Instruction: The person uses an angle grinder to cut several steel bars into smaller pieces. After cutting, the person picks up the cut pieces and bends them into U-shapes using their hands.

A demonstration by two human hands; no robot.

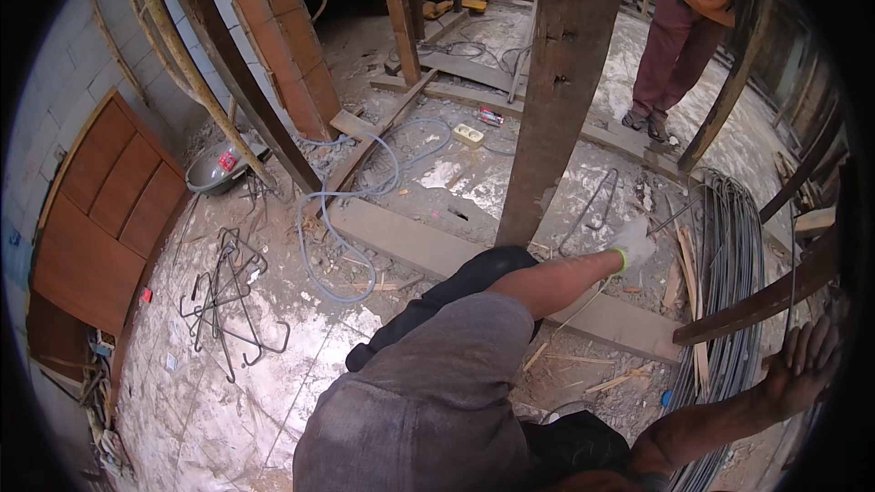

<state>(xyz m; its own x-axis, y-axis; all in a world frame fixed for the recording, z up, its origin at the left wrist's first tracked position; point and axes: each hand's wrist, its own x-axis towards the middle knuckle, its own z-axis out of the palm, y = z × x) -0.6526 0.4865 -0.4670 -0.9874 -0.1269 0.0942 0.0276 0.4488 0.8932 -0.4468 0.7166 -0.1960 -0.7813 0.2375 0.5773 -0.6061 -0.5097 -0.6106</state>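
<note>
My left arm, in a grey sleeve, stretches across to the right. Its hand [636, 243] wears a pale glove with a lime cuff and is closed, blurred, around a thin steel rod [676, 215] that runs toward the coil of steel bars [734, 264]. A bent steel rod [594, 214] lies just left of the glove. My bare right hand [807, 360] is at the far right edge, fingers curled, beside a thin upright rod [793, 282] and a slanted timber [770, 296]. What it grips is hidden in the dark rim.
A timber post [561, 82] stands ahead of me. Bent steel stirrups [228, 305] lie on the left floor. A grey hose [365, 187], a socket block [468, 135], planks [401, 235] and a basin [219, 169] lie about. Another person [679, 36] stands at the far right.
</note>
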